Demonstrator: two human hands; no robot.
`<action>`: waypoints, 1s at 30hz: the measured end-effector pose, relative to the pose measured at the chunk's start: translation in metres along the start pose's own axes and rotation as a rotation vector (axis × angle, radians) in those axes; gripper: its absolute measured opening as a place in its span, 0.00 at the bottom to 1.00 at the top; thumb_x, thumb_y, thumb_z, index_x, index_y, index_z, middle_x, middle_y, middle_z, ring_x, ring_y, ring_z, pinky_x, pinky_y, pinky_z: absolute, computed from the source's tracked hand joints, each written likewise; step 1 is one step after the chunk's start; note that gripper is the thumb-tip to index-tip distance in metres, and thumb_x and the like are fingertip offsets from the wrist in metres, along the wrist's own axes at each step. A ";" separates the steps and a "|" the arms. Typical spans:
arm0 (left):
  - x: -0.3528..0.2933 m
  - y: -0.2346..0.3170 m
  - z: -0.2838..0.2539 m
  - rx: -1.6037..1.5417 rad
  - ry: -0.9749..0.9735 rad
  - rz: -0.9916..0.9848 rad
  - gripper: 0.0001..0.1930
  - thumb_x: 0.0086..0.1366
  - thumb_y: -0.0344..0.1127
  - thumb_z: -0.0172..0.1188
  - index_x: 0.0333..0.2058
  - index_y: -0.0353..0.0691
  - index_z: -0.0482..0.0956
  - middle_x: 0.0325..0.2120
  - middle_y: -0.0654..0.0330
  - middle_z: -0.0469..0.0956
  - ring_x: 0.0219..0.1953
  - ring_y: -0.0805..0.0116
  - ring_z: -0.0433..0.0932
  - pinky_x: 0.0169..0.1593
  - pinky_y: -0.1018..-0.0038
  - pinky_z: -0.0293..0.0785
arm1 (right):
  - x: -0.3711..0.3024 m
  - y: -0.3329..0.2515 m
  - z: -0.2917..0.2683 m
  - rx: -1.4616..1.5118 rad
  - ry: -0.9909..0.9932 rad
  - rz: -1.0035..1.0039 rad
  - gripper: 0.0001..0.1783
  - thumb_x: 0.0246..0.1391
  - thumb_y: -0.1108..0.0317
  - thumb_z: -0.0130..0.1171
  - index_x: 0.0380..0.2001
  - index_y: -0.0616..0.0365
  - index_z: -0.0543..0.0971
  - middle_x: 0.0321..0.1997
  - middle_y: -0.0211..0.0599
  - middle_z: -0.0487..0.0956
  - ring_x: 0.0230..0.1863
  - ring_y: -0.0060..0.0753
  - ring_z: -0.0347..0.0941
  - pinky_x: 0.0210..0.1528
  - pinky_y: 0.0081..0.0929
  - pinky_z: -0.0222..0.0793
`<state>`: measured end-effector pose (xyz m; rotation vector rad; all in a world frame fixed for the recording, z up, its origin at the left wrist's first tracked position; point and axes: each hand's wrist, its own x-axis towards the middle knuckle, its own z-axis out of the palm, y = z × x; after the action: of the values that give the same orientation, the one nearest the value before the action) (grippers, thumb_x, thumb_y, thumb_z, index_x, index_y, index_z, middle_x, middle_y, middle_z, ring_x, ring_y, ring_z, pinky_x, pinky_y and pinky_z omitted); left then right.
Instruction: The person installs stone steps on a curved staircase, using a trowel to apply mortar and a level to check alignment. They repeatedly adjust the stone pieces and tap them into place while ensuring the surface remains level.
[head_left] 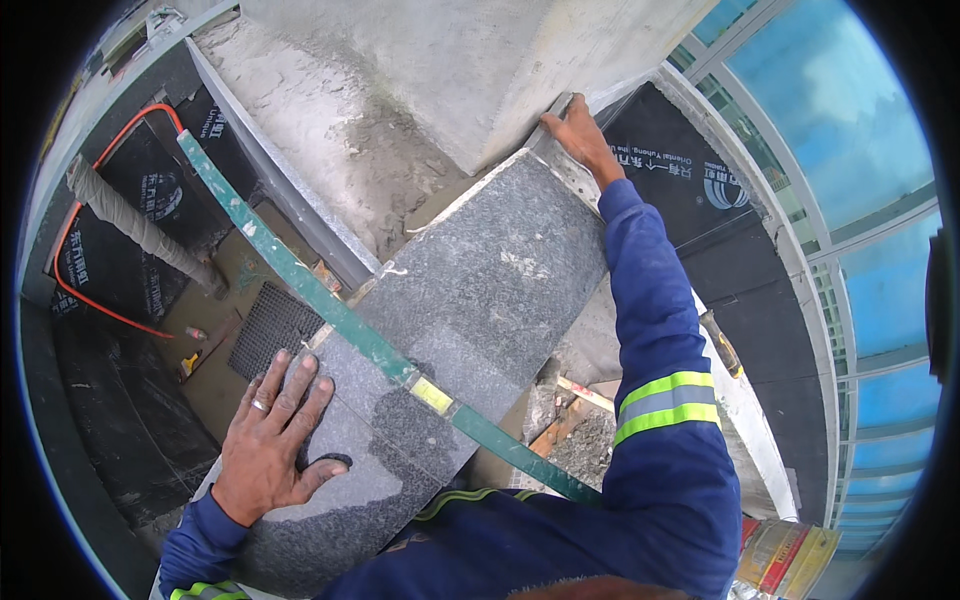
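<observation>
My left hand (pixel 275 435) lies flat on a grey granite slab (pixel 360 490) partly darkened by wet patches, fingers spread, a ring on one finger. At the far end of another granite slab (pixel 510 260), my right hand (pixel 583 140) is closed on a thin grey flat piece (pixel 558 106) beside the wall corner; most of that piece is hidden by the fingers. A long green spirit level (pixel 330 305) with a yellow vial window lies diagonally across the slabs, between my two hands. Its near end reaches my body.
A concrete wall (pixel 480 60) rises ahead. To the left, a sunken area lined with black membrane (pixel 130 400) holds a wrapped pipe (pixel 150 225), an orange hose (pixel 75 225) and a dark grid mat (pixel 272 330). Rubble (pixel 590 440) lies under my right arm, and a bucket (pixel 785 555) stands lower right.
</observation>
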<state>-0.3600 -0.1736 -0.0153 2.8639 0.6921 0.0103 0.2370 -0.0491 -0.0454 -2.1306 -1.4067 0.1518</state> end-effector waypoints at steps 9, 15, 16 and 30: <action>0.006 0.005 -0.002 -0.020 -0.009 -0.014 0.48 0.63 0.76 0.55 0.68 0.43 0.71 0.72 0.48 0.64 0.74 0.38 0.58 0.72 0.48 0.60 | -0.010 -0.005 -0.006 -0.034 -0.023 0.052 0.47 0.58 0.45 0.59 0.64 0.77 0.61 0.68 0.74 0.65 0.67 0.73 0.68 0.69 0.52 0.64; 0.005 0.004 0.002 -0.041 0.051 -0.029 0.45 0.64 0.75 0.54 0.68 0.46 0.72 0.72 0.50 0.64 0.74 0.41 0.59 0.70 0.47 0.63 | 0.013 0.032 -0.032 0.136 -0.199 0.052 0.52 0.60 0.35 0.52 0.72 0.68 0.61 0.76 0.69 0.59 0.78 0.67 0.54 0.77 0.53 0.53; 0.005 0.004 0.003 -0.046 0.050 -0.019 0.45 0.64 0.75 0.54 0.68 0.46 0.72 0.72 0.50 0.64 0.74 0.40 0.60 0.70 0.47 0.63 | 0.013 0.041 -0.030 0.128 -0.161 0.056 0.53 0.59 0.34 0.52 0.73 0.67 0.59 0.76 0.67 0.61 0.78 0.66 0.54 0.78 0.54 0.52; 0.006 0.010 -0.002 -0.091 0.090 -0.026 0.43 0.63 0.71 0.59 0.65 0.42 0.75 0.70 0.46 0.67 0.72 0.35 0.63 0.70 0.48 0.64 | 0.045 0.077 -0.037 0.154 -0.187 0.151 0.37 0.69 0.44 0.52 0.64 0.68 0.75 0.70 0.54 0.73 0.73 0.48 0.66 0.76 0.37 0.55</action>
<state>-0.3502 -0.1797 -0.0119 2.7817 0.7267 0.1629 0.3333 -0.0466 -0.0447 -2.1365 -1.2888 0.5136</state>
